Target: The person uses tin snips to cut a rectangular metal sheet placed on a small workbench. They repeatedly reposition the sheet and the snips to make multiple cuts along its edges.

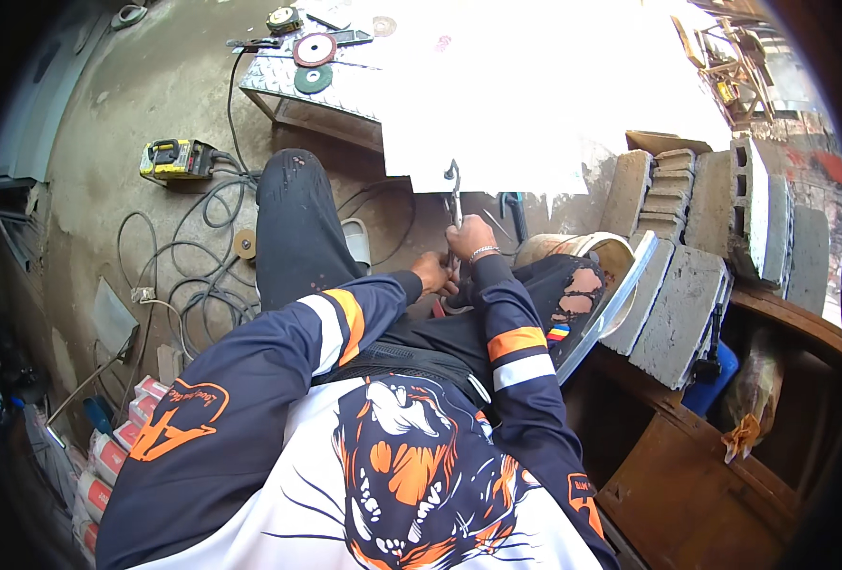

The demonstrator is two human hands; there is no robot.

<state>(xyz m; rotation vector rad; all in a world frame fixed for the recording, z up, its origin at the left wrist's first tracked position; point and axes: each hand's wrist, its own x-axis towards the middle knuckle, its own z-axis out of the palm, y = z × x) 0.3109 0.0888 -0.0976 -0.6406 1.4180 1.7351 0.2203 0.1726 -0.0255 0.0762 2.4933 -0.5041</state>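
My right hand, with a chain bracelet at its wrist, is closed round the handles of metal locking pliers. The jaws of the pliers point away from me and overlap the near edge of a brightly overexposed white surface; whether they grip it I cannot tell. Just below and to the left, my left hand has its fingers pinched at the lower end of the pliers' handles. A blue-handled tool hangs or stands at the same edge, right of the pliers.
Grinding discs and a tape measure lie on the metal tabletop. On the floor at left are a yellow-black machine and looped cables. A bucket and stacked concrete blocks stand at right.
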